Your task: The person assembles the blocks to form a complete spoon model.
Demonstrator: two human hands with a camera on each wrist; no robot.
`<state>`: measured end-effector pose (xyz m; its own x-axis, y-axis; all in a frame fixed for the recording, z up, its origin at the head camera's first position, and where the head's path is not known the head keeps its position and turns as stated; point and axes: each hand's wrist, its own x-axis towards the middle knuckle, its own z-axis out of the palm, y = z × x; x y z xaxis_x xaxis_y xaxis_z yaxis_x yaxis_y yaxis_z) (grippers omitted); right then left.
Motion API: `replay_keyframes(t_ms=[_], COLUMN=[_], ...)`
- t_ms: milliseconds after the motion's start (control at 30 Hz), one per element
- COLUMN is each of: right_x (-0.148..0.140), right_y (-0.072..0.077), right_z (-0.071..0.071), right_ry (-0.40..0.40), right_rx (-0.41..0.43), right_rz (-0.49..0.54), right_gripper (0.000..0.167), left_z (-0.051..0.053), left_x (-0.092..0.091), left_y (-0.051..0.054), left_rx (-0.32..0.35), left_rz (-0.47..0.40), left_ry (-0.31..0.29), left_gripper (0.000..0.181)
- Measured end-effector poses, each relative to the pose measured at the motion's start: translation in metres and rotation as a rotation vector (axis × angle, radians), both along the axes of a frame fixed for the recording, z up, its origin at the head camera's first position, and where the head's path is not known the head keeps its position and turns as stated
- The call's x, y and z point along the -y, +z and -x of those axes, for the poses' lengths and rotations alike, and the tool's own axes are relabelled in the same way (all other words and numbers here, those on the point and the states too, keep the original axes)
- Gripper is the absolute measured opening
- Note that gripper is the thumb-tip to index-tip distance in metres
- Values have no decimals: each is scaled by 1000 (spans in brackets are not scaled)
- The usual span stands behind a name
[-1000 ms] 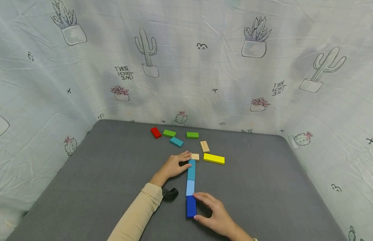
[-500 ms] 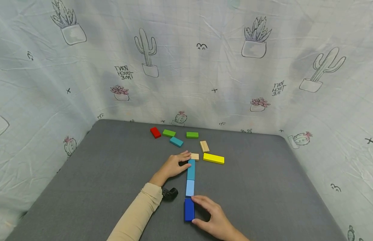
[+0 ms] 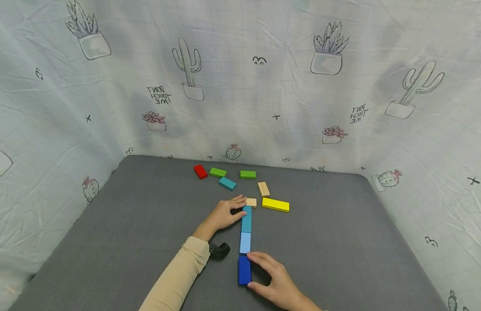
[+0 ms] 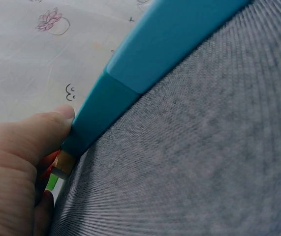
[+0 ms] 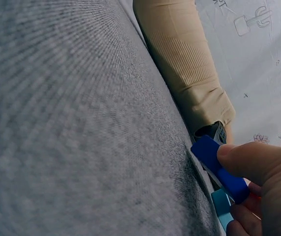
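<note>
In the head view my right hand pinches a dark blue block by its ends, index fingertip at the far end and thumb at the near end. In the right wrist view the dark blue block looks lifted off the cloth. Just beyond it lie a light blue block and a teal block, end to end in a line. My left hand rests at the line's far end, fairly straight fingers at a short wooden block. Its thumb touches the teal block's side.
A yellow block and another wooden block lie right of the line's far end. Farther back are two green blocks, a red block and a small teal block. A patterned curtain hangs behind the grey table.
Over the last second my right hand has drawn the dark blue block slightly towards me and left, opening a small gap to the light blue block. My left hand has stayed put.
</note>
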<state>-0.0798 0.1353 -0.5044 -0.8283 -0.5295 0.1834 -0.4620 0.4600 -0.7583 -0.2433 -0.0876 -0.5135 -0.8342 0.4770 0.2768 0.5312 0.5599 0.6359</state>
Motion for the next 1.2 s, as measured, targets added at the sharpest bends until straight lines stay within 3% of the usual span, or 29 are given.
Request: replay_keyframes(t_ms=[233,700,1200], right_x=[0,1,3], right_y=[-3,-3,-8], right_z=[2,2,2], right_ry=[11,-19,-9], right_rx=[-68,-56,-162], right_rz=[4,-61,-86], right_gripper=[56,58,59], left_z=[0,-1,-1], left_x=[0,0,-1], left_y=[3,2,0], left_rx=[8,-10,-5], left_rz=[1,-2,-1], left_ry=[3,-3,0], left_gripper=[46,45,45])
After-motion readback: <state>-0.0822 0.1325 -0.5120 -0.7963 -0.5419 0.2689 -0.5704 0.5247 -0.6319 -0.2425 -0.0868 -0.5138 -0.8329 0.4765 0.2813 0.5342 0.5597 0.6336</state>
